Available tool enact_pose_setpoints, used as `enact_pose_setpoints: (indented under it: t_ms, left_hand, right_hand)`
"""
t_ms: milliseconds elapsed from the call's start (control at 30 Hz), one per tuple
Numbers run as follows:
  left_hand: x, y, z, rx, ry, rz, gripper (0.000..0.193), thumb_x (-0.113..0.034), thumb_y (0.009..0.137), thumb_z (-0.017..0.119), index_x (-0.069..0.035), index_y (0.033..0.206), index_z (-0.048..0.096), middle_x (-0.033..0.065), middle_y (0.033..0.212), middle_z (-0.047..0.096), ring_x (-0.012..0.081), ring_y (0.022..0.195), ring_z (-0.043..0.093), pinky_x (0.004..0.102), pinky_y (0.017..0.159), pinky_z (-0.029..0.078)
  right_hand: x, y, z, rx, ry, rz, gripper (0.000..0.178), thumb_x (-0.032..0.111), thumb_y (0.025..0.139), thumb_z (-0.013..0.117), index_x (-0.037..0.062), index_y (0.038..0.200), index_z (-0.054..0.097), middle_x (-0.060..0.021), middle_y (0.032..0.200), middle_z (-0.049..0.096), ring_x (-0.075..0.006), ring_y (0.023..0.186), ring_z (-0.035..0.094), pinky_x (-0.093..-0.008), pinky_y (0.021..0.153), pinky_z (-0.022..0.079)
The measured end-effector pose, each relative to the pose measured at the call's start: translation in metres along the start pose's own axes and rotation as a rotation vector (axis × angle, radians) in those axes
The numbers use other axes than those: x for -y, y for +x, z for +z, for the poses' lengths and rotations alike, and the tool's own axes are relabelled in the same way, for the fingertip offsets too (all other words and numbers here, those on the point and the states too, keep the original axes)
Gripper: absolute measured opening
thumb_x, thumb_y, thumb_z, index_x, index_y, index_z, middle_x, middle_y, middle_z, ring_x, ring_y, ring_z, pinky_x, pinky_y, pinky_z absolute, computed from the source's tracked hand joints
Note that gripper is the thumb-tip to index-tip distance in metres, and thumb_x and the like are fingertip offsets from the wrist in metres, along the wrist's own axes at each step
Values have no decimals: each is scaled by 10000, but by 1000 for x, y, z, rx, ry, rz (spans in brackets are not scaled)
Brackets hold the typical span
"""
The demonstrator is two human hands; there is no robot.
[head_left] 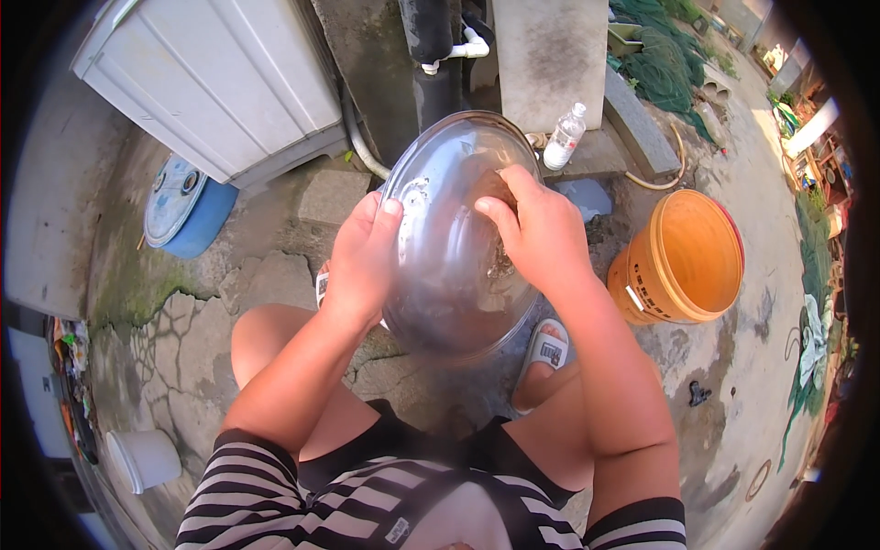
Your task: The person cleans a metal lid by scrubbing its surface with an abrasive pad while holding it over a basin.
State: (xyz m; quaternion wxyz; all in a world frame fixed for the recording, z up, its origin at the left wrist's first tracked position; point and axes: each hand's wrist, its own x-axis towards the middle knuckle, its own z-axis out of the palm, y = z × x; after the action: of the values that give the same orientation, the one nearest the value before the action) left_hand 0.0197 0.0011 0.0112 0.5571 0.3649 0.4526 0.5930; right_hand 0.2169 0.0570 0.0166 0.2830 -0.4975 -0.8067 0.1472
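A shiny round steel basin is held tilted in front of me, between my knees. My left hand grips its left rim, with the thumb lying over the edge. On the right part of the metal, my right hand presses with thumb and fingers bent together. Whatever those fingers may hold is hidden. Brown patches and reflections show beside them, and wet-looking white spots mark the metal near my left thumb.
An orange bucket stands to the right. Behind the basin are a clear plastic bottle and a black pipe with a white tap. A blue drum and white cabinet stand left. A white bucket is lower left.
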Motion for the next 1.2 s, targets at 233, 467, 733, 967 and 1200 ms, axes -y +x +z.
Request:
enact_pose_setpoints:
  t_ms: [233, 467, 733, 967, 1200]
  left_hand:
    - [0, -1, -1, 18, -21, 5, 209, -246, 1045, 521, -53, 1031, 598, 26, 944, 658, 75, 812, 600, 235, 754, 502]
    - [-6, -4, 6, -19, -22, -15, 212, -251, 1043, 523, -55, 1025, 601, 18, 935, 656, 73, 810, 598, 234, 753, 499]
    - [-5, -4, 6, -9, 1, -6, 219, -258, 1042, 527, -54, 1009, 599, 18, 924, 656, 72, 801, 598, 235, 743, 499]
    - [-4, -2, 2, -11, -17, -12, 220, -259, 1043, 526, -55, 1007, 599, 15, 928, 655, 70, 799, 597, 235, 737, 499]
    - [-4, -2, 3, 0, -31, -15, 212, -243, 1044, 522, -50, 1032, 607, 14, 927, 659, 73, 805, 601, 237, 740, 504]
  right_hand:
    - [1, 0, 0, 20, 23, 45, 367, 361, 930, 634, 44, 1097, 554, -194, 912, 695, -414, 833, 660, -511, 717, 507]
    - [-3, 0, -2, 51, 39, 22, 365, 357, 929, 637, 41, 1094, 558, -203, 906, 693, -416, 848, 659, -505, 728, 509]
    - [-4, 3, -4, 23, 32, 54, 374, 355, 929, 639, 43, 1118, 557, -207, 872, 692, -419, 853, 655, -503, 732, 505]
    - [1, 1, -6, 118, 31, 8, 385, 361, 935, 632, 46, 1146, 562, -208, 889, 693, -415, 866, 657, -496, 736, 509]
    - [-1, 0, -7, 71, 50, -1, 360, 358, 928, 633, 51, 1102, 563, -214, 873, 685, -421, 855, 658, -504, 738, 507]
